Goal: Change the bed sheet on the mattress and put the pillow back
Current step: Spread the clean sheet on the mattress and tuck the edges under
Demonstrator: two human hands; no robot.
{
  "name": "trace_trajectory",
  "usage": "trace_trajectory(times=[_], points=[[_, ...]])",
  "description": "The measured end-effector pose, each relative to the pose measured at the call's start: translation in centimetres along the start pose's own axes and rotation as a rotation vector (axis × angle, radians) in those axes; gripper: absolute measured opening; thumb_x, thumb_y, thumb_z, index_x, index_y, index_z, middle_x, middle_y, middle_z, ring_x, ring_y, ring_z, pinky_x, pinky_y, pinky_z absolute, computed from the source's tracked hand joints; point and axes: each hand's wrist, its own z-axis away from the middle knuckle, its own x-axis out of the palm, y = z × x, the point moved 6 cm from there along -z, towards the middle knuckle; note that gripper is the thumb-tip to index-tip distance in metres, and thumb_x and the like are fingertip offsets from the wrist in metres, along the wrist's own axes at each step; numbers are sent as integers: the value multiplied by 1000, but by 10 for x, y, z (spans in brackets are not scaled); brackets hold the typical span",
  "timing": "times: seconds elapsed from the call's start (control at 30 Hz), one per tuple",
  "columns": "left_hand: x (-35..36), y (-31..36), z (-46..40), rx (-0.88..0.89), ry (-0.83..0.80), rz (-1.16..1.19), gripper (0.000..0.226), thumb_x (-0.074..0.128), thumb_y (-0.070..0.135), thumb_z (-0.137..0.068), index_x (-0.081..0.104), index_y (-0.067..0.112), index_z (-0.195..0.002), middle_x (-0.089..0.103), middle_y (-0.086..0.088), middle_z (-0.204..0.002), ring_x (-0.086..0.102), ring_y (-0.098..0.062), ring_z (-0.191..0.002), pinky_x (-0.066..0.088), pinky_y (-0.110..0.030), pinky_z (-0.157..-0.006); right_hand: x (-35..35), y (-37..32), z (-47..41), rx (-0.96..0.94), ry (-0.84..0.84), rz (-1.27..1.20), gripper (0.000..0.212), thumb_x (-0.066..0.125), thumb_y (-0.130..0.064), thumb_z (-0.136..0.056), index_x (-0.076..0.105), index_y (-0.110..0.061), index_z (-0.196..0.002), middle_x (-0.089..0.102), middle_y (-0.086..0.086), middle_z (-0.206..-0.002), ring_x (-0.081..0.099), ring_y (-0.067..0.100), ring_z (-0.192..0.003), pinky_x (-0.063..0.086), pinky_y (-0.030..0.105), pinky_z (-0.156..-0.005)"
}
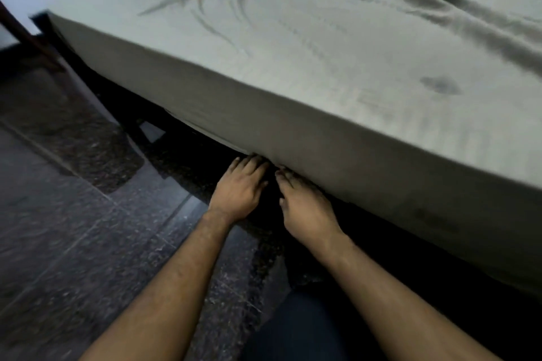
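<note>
Both hands' fingers point(252, 163) extended — tips under sheet point(293, 91) edge, grasp unclear.

Both arms outstretched, left hand point(239, 186) and right hand point(305, 209) palm-down, fingers straight.

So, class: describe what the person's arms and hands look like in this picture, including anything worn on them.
Both forearms are bare, with no sleeves in view. The left hand and right hand wear no gloves, and no watch, bracelet or ring is visible. The fingertips are hidden at the sheet's lower edge.
</note>
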Motion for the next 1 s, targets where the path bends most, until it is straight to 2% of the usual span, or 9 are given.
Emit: trace_trajectory(times=[0.17, 0.3, 0.43, 0.53, 0.67, 0.73, 0.83, 0.9, 1.0], points=[[3, -29, -2, -212, 136, 107, 46, 38, 32, -101, 55, 8, -137, 54, -13, -142, 49, -29, -133, 34, -48, -117, 25, -2, -13, 74, 60, 62, 68, 67, -35, -90, 45, -8, -148, 50, 8, -149, 52, 25, -131, 45, 37, -107], [-6, -46, -24, -140, 164, 97, 39, 36, 27, -99, 68, 7, -112, 68, -14, -112, 61, -33, -110, 40, -43, -108, 29, -13, -37, 183, 94, 6, 67, 68, -44, -88, 52, -10, -144, 58, 10, -140, 58, 26, -124, 48, 37, -101], [3, -56, -41, -105, 39, 165, 43, 34, 28, -98, 68, 3, -90, 65, -20, -98, 61, -37, -99, 41, -39, -98, 33, -9, -59, 244, 62, -79, 62, 63, -46, -93, 52, -14, -144, 58, 10, -142, 54, 28, -131, 45, 39, -104], [9, -60, -56, -40, -89, 133, 49, 33, 31, -95, 70, -1, -91, 70, -27, -99, 65, -41, -98, 46, -43, -98, 38, -9, -81, 278, 30, -169, 62, 51, -54, -98, 46, -20, -150, 48, 8, -153, 40, 26, -143, 33, 39, -115], [6, -69, -71, -148, -209, 135, 62, 29, 39, -83, 71, -4, -98, 68, -29, -111, 61, -42, -107, 42, -41, -98, 43, -7, -87, 248, 1, -111, 71, 53, -63, -93, 43, -22, -149, 50, 7, -151, 46, 26, -139, 41, 38, -108], [4, -65, -71, -153, -191, 92, 61, 28, 38, -91, 70, -2, -108, 67, -28, -119, 59, -41, -116, 37, -40, -105, 39, -8, -83, 195, 18, -79, 72, 53, -63, -93, 44, -18, -149, 54, 9, -147, 49, 27, -137, 41, 37, -108], [1, -53, -70, -184, -245, -49, 43, 36, 29, -106, 61, 6, -132, 59, -20, -139, 51, -35, -132, 32, -39, -113, 31, -8, -76, 99, 25, -8, 66, 52, -56, -95, 50, -9, -143, 58, 17, -141, 53, 32, -132, 40, 38, -109], [-8, -45, -68, -256, -270, -136, 38, 39, 28, -106, 61, 12, -133, 61, -14, -137, 57, -34, -127, 43, -41, -104, 26, -5, -68, 20, 44, -46, 61, 49, -48, -96, 53, -7, -141, 56, 18, -143, 51, 32, -133, 40, 38, -112], [-31, -33, -62, -284, -252, -203, 30, 44, 23, -103, 66, 12, -119, 68, -11, -122, 67, -35, -109, 53, -43, -84, 18, 2, -56, -60, 40, -217, 58, 48, -37, -94, 56, -4, -140, 56, 14, -146, 51, 29, -136, 36, 33, -116]])
